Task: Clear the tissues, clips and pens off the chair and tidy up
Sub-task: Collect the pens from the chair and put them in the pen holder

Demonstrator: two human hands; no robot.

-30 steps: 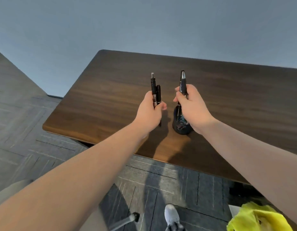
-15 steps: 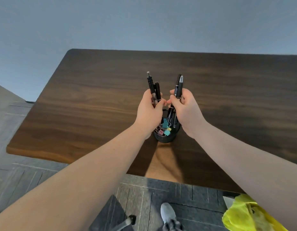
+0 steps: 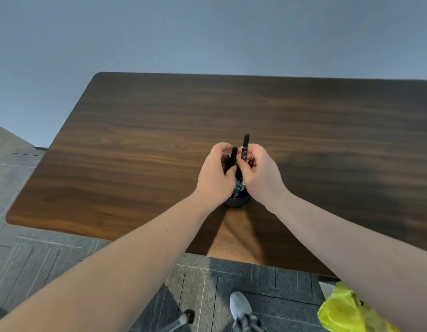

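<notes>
Pens (image 3: 245,147) stand upright, tips down into the holder (image 3: 237,202) — both hands (image 3: 216,174) (image 3: 261,174) gripping them.

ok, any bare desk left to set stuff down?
Plenty. The desk shows bare wood left of the left hand, right of the right hand, and behind both to the far edge. Crowded only at the pen holder between the hands.

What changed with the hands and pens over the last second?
Both hands came together and sank over the black cup: the left hand and right hand lowered their pens into it. Both still grip pens. Cup, table and yellow bag stayed put.
</notes>
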